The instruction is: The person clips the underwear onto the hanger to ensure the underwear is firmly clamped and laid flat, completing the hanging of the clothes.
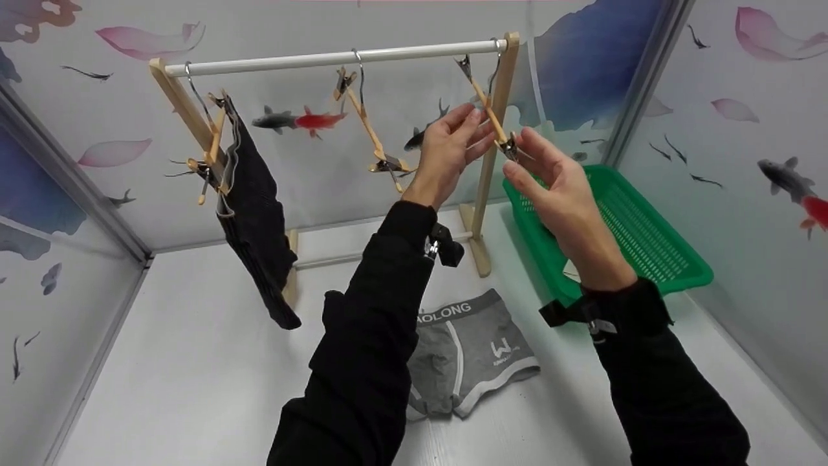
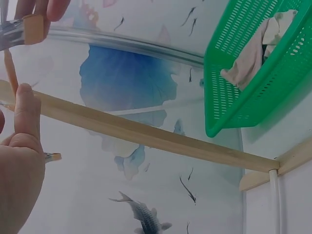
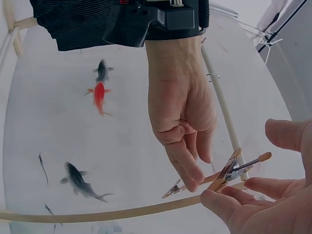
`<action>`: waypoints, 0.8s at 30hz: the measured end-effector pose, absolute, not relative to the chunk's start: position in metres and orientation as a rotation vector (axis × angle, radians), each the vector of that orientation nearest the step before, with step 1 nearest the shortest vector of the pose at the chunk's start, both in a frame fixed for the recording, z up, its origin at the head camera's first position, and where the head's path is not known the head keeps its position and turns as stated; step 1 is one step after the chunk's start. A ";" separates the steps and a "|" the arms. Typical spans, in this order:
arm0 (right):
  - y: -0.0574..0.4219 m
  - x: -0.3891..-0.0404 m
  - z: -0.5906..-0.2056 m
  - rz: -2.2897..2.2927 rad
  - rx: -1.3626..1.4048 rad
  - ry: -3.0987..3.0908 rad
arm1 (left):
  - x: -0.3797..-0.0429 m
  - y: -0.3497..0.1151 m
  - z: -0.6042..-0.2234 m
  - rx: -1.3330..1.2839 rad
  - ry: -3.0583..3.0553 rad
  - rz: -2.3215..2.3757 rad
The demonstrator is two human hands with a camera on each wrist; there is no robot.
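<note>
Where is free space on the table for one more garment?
Roomiest is the white table left of the black garment and left sleeve; a strip lies between grey boxers and green basket. Crowded: the right hanger, between left hand and right hand.

Hanger (image 1: 495, 121) — slim wood, metal hook (image 1: 497, 61), clip (image 1: 509, 149) at each end — hung at right end of rail (image 1: 272, 63), angled outward.
</note>
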State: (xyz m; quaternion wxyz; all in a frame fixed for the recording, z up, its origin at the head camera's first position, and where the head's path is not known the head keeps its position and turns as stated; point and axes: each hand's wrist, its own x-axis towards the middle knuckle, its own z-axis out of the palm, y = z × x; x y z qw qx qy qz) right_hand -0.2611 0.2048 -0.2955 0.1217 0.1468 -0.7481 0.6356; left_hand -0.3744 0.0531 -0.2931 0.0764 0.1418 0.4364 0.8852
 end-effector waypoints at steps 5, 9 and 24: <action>0.206 -0.261 -0.299 1.904 0.445 -2.166 | -0.373 0.056 -0.292 0.425 1.353 2.610; 0.204 -0.261 -0.302 1.872 0.470 -2.185 | -0.372 0.055 -0.292 0.433 1.360 2.618; 0.201 -0.259 -0.304 1.759 0.611 -2.184 | -0.364 0.049 -0.282 0.513 1.371 2.676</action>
